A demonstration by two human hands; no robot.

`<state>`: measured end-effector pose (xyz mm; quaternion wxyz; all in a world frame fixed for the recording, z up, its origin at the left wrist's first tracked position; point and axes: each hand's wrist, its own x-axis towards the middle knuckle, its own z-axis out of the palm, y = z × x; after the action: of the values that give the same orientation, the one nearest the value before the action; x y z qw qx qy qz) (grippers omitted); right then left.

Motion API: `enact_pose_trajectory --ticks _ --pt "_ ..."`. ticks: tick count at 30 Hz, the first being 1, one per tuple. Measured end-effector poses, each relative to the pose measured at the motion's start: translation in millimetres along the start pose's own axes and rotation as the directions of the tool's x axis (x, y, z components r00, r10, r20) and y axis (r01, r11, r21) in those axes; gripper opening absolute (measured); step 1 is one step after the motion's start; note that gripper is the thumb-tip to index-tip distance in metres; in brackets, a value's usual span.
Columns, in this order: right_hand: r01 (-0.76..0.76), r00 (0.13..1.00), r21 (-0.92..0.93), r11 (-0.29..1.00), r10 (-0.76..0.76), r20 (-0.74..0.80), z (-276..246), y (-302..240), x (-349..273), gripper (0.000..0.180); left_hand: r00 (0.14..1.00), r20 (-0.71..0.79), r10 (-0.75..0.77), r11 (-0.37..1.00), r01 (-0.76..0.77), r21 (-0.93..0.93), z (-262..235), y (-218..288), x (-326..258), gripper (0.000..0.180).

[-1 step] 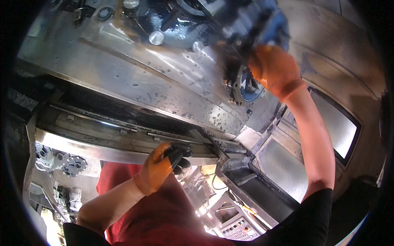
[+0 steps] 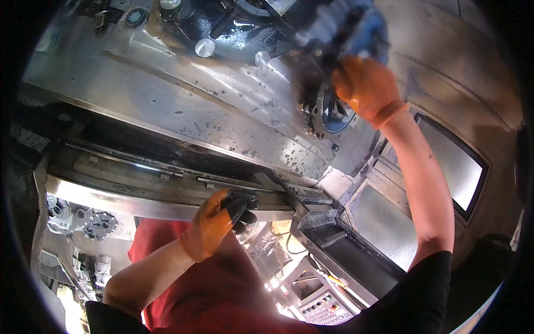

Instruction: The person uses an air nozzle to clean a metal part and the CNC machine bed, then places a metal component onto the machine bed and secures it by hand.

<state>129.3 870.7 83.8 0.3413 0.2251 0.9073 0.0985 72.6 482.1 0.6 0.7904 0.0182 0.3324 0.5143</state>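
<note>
My right hand (image 2: 368, 92), in an orange glove, reaches over the metal machine table (image 2: 167, 111) at the upper right. Its fingers are curled closed against a blue-and-dark thing (image 2: 375, 36), too smeared by motion to name. Just below that hand lies a round flanged metal part (image 2: 332, 117) with a blue inner ring. My left hand (image 2: 214, 222) wears an orange glove with black fingers. It hovers by the bright front edge of the machine, fingers half bent and apart, with nothing visible in them.
A dark, wet fixture (image 2: 245, 36) with round metal studs (image 2: 205, 48) stands at the far side. A control panel (image 2: 325, 309) with buttons is at the lower right. Several cast metal parts (image 2: 100, 224) lie at the lower left. A windowed panel (image 2: 450, 161) borders the right side.
The whole view has shifted very slightly, with the table a little higher and further left. My right hand still holds the blurred blue thing; my left hand keeps its pose.
</note>
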Motion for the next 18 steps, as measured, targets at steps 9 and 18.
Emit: enact_pose_trajectory --ticks 9,18 --pt "-0.102 0.975 0.541 0.835 0.192 -0.114 -30 -39 -43 0.039 0.963 -0.056 0.263 0.811 -0.252 -0.528 34 7 25 0.038" --pt "0.188 0.944 0.589 0.786 0.020 -0.328 14 -102 -120 0.057 0.937 -0.093 0.336 0.870 -0.346 -0.351 69 42 89 0.044"
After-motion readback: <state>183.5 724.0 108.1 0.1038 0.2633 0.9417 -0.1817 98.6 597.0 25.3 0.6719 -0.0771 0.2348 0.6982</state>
